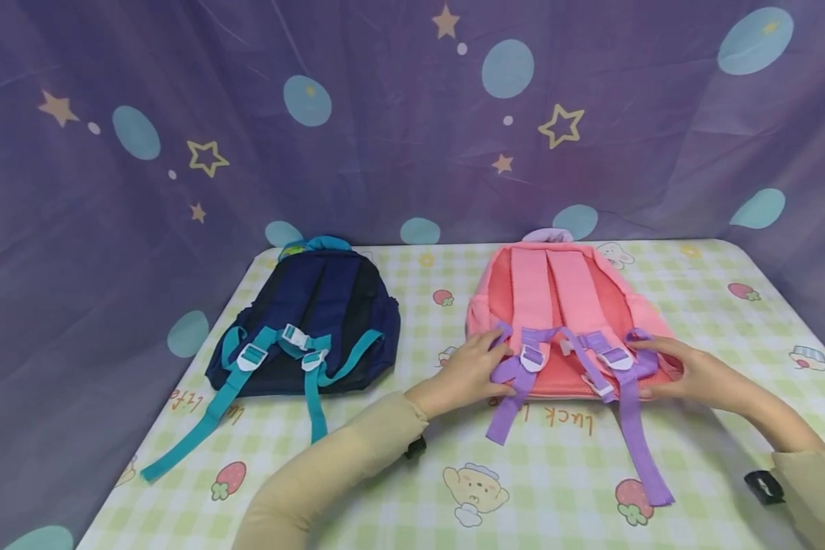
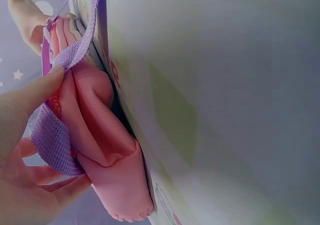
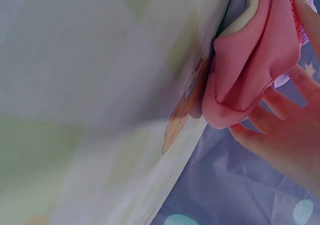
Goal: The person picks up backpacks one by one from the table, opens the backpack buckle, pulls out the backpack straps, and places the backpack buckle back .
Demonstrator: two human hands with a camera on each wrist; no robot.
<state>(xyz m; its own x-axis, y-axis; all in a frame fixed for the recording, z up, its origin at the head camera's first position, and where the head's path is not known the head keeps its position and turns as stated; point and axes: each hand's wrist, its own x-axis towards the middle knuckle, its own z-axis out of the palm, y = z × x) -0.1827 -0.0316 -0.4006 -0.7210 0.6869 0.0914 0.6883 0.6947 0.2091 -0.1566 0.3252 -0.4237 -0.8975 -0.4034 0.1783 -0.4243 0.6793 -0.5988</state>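
A pink backpack [image 1: 574, 290] lies with its strap side up, its purple webbing straps fitted with white buckles. My left hand [image 1: 464, 370] is at its lower left side; in the left wrist view the thumb touches the purple strap [image 2: 52, 140] and the fingers spread beside it. At the lower right side is my right hand [image 1: 708, 374], thumb and fingers spread apart. The right wrist view shows its extended fingers [image 3: 272, 112] against the pink side pocket [image 3: 235, 92]. Part of each hand's contact is hidden by straps and fabric.
A dark blue backpack [image 1: 302, 305] with teal straps lies to the left, also strap side up. Both bags rest on a table with a green checked cloth [image 1: 550, 477]. Behind hangs a purple curtain [image 1: 399, 153] with stars and ovals.
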